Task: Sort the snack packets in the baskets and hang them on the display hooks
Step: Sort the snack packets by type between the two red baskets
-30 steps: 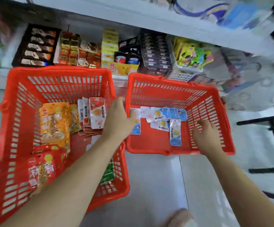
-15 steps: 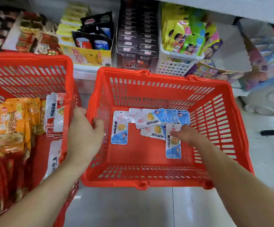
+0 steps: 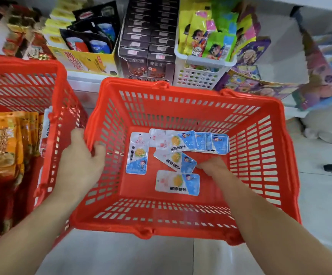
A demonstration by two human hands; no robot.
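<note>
My left grip (image 3: pixel 81 165) clamps the basket (image 3: pixel 181 228) rim at nine o'clock; right grip (image 3: pixel 211 165) reaches blue packets (image 3: pixel 176 162) inside, pinching or not I cannot tell; slick packets might slip away.

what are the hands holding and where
The left hand grips the left rim of the red basket holding blue packets. The right hand is down among them; whether it holds one cannot be told.

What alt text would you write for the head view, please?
A person's left hand grips the left rim of a red basket while the right hand reaches inside toward blue-and-white snack packets. A second red basket holding orange packets stands left.
</note>
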